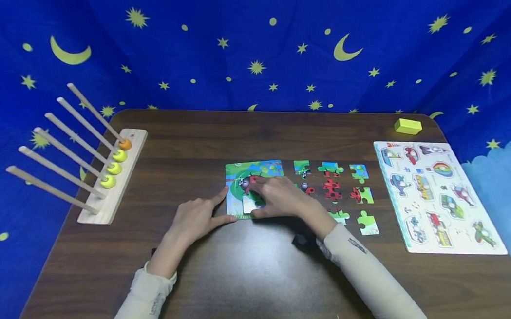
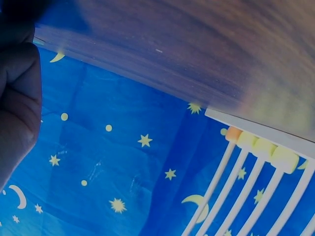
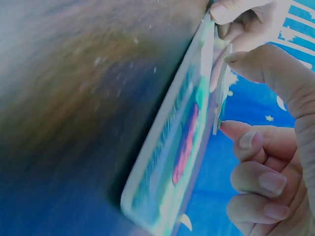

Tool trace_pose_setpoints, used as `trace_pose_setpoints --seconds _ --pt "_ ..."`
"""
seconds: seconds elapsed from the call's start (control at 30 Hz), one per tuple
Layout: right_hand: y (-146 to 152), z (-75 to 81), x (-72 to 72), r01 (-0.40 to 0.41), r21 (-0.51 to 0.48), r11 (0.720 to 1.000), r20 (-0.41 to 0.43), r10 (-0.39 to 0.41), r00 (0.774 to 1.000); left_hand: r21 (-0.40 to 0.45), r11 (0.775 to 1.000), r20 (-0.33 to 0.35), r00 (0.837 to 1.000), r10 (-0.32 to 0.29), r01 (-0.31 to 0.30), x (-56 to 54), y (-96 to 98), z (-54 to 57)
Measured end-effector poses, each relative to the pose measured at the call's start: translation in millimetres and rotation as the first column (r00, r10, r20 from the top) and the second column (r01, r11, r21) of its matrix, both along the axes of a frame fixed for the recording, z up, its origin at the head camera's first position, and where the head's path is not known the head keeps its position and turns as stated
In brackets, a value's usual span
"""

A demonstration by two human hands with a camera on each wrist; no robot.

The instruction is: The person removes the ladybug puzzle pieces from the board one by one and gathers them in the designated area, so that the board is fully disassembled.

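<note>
A puzzle board [image 1: 233, 172] with a ladybug picture lies on the table in front of me. My left hand [image 1: 194, 217] touches its left edge, thumb at the near corner and index finger farther up, spread apart. My right hand [image 1: 281, 197] is over the board. In the right wrist view it pinches a thin puzzle piece [image 3: 222, 93] between thumb and index finger, tilted above the board, with the other fingers curled. Loose ladybug puzzle pieces [image 1: 367, 222] lie in rows to the board's right, some partly hidden by my right hand and forearm.
At the left stands a wooden peg rack [image 1: 118, 187] with tall pegs and several yellow and orange beads. A white vehicle-picture board [image 1: 427, 168] lies at the right, with a yellow block [image 1: 408, 126] behind it. A blue star-patterned cloth [image 1: 213, 50] hangs beyond the table.
</note>
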State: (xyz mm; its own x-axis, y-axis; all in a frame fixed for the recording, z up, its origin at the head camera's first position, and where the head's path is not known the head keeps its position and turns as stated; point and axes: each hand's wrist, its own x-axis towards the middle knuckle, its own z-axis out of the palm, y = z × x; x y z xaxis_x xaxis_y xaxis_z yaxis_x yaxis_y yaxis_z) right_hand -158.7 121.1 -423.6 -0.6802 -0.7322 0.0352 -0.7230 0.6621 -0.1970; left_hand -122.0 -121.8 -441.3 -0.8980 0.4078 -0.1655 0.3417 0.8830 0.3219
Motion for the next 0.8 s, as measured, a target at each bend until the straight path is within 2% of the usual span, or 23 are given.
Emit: trace_pose_setpoints --seconds 0.3,0.6,0.8 --pt "41.7 8.7 19.9 0.049 0.024 0.998 -0.028 -0.049 0.998 0.024 1.000 -0.017 1.000 0.006 -0.006 -0.6 -2.5 -1.3" --pt "76.6 2.2 46.6 0.115 0.084 0.990 0.006 -0.116 0.993 0.025 1.000 -0.007 1.000 0.010 -0.010 -1.6 -6.4 -1.6" --pt "87.8 -5.1 52.6 0.130 0.052 0.990 -0.001 -0.130 0.991 0.018 1.000 -0.006 1.000 0.006 -0.006 -1.7 -10.8 -2.4"
